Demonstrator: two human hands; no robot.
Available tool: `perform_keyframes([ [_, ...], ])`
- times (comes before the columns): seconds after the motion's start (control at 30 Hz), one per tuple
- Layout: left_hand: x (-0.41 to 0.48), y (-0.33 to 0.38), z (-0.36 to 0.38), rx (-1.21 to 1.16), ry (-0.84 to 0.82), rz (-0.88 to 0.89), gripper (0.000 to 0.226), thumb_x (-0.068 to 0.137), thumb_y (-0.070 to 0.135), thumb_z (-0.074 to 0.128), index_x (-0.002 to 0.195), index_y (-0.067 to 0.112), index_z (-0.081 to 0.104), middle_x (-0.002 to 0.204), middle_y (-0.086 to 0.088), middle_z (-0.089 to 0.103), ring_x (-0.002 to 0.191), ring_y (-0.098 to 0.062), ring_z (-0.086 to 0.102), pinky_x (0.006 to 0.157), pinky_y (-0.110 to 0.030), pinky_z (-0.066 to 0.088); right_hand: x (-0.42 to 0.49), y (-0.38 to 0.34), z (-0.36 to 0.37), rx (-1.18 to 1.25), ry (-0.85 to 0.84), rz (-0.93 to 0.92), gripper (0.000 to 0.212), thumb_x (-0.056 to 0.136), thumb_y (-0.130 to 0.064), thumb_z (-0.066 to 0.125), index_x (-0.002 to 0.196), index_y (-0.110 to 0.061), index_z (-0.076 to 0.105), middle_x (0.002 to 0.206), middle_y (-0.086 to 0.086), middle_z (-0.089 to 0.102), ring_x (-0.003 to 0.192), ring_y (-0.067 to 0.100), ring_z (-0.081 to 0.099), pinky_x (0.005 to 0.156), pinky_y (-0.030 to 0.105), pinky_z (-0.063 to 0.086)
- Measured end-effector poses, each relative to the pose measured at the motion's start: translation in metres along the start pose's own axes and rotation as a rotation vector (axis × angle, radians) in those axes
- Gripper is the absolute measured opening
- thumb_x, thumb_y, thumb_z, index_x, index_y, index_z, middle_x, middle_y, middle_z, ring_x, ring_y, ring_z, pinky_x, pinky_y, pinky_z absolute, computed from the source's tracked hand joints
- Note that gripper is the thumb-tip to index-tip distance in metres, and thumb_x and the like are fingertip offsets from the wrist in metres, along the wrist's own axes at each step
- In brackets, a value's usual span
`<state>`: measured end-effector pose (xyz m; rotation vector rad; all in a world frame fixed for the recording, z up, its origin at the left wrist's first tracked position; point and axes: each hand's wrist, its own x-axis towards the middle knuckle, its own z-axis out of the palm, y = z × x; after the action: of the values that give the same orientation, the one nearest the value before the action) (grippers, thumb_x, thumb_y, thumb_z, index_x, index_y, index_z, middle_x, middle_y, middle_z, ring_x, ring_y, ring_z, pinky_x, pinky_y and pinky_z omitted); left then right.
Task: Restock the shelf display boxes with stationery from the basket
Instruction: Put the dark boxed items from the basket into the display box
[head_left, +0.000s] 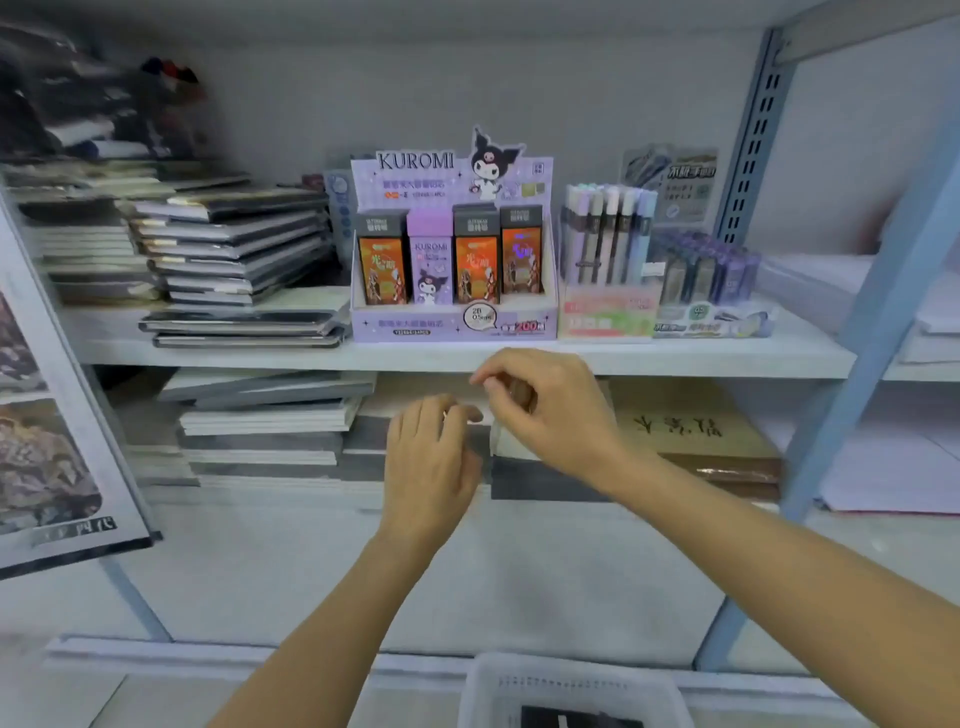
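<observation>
The purple Kuromi display box stands on the upper shelf with several small packs upright in it: orange ones and a purple one. Just below the shelf edge, my right hand curls round a small brownish pack, and a strip of clear wrap hangs under it. Close on its left, my left hand has its fingers curled toward the right hand; whether it holds anything is hidden. The white basket sits at the bottom edge with a dark item inside.
Right of the Kuromi box stand a pink display box of pastel pens and a box of purple lead cases. Stacked notebooks fill the shelf's left side. More paper stacks lie on the lower shelf. A blue upright post bounds the right.
</observation>
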<state>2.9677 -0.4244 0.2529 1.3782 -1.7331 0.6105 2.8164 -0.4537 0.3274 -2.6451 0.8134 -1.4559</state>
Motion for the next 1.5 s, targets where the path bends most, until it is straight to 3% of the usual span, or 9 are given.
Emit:
perform_keyframes([
  [0.13, -0.102, -0.004, 0.043, -0.089, -0.36, -0.099, 0.034, 0.062, -0.012, 0.069, 0.091, 0.006, 0.066, 0.088, -0.01, 0.061, 0.074, -0.031, 0.057, 0.062, -0.037, 0.042, -0.112, 0.029, 0.061, 0.067, -0.369, 0.292, 0.014, 0.088, -0.02, 0.06, 0.093, -0.025, 0.072, 0.072, -0.012, 0.066, 0.058, 0.003, 0.051, 0.061, 0.022, 0.047],
  [0.23, -0.187, -0.007, 0.07, -0.162, -0.724, -0.248, 0.038, 0.078, -0.004, 0.062, 0.114, 0.008, 0.065, 0.12, -0.012, 0.061, 0.107, -0.033, 0.06, 0.085, -0.04, 0.046, -0.196, 0.06, 0.099, 0.074, -0.662, 0.51, 0.016, 0.092, -0.023, 0.057, 0.1, -0.024, 0.071, 0.083, -0.006, 0.07, 0.069, 0.007, 0.058, 0.069, 0.026, 0.049],
  [0.47, -0.311, 0.001, 0.106, -0.078, -1.325, -0.32, 0.062, 0.103, 0.035, 0.035, 0.156, 0.021, 0.006, 0.163, 0.003, -0.008, 0.151, -0.015, -0.003, 0.121, -0.03, 0.005, -0.353, 0.111, 0.138, -0.044, -1.088, 0.777, 0.035, 0.093, -0.012, 0.049, 0.127, -0.018, 0.055, 0.129, 0.001, 0.054, 0.118, 0.019, 0.049, 0.088, 0.025, 0.039],
  [0.7, -0.334, 0.013, 0.116, -0.082, -1.109, -0.329, 0.051, 0.092, 0.024, 0.063, 0.14, 0.012, 0.049, 0.157, -0.01, 0.028, 0.145, -0.031, 0.026, 0.115, -0.041, 0.026, -0.405, 0.123, 0.153, -0.202, -1.104, 0.69, 0.05, 0.085, -0.008, 0.062, 0.133, -0.016, 0.049, 0.14, 0.006, 0.037, 0.118, 0.022, 0.044, 0.095, 0.031, 0.039],
  [0.83, -0.34, 0.013, 0.12, -0.048, -1.142, -0.362, 0.05, 0.1, 0.031, 0.048, 0.147, 0.021, 0.037, 0.163, -0.004, 0.013, 0.15, -0.023, 0.007, 0.117, -0.034, 0.004, -0.424, 0.121, 0.156, -0.283, -1.121, 0.687, 0.062, 0.079, -0.016, 0.073, 0.136, -0.02, 0.047, 0.134, 0.007, 0.038, 0.12, 0.025, 0.041, 0.1, 0.035, 0.037],
  [1.07, -0.338, 0.015, 0.12, -0.021, -1.151, -0.371, 0.046, 0.098, 0.029, 0.052, 0.143, 0.019, 0.044, 0.161, -0.006, 0.02, 0.149, -0.025, 0.014, 0.117, -0.035, 0.009, -0.419, 0.133, 0.155, -0.325, -1.211, 0.584, 0.037, 0.082, -0.03, 0.069, 0.115, -0.021, 0.055, 0.127, 0.001, 0.047, 0.121, 0.022, 0.041, 0.103, 0.036, 0.033],
  [1.2, -0.328, 0.026, 0.121, -0.082, -1.045, -0.404, 0.037, 0.096, 0.024, 0.057, 0.132, 0.017, 0.055, 0.147, -0.01, 0.041, 0.138, -0.029, 0.035, 0.113, -0.039, 0.029, -0.398, 0.143, 0.139, 0.061, -1.191, 0.842, 0.017, 0.084, -0.03, 0.071, 0.086, -0.026, 0.055, 0.091, -0.009, 0.061, 0.089, 0.012, 0.056, 0.087, 0.031, 0.045],
  [1.33, -0.305, 0.053, 0.129, -0.728, -1.034, -1.159, 0.04, 0.098, 0.036, 0.052, 0.132, 0.014, 0.051, 0.118, -0.002, 0.062, 0.105, -0.015, 0.06, 0.086, -0.022, 0.049, -0.373, 0.136, 0.134, 0.576, -0.812, 1.23, 0.016, 0.082, -0.025, 0.076, 0.085, -0.02, 0.061, 0.082, -0.004, 0.073, 0.08, 0.011, 0.07, 0.074, 0.025, 0.052],
  [1.5, -0.299, 0.077, 0.137, -1.273, -0.738, -1.746, 0.027, 0.1, 0.025, 0.048, 0.114, 0.007, 0.062, 0.105, -0.01, 0.073, 0.1, -0.025, 0.069, 0.077, -0.029, 0.056, -0.367, 0.122, 0.14, 0.791, -0.976, 1.21, 0.005, 0.086, -0.027, 0.072, 0.085, -0.023, 0.069, 0.086, -0.008, 0.074, 0.085, 0.007, 0.07, 0.084, 0.024, 0.055],
])
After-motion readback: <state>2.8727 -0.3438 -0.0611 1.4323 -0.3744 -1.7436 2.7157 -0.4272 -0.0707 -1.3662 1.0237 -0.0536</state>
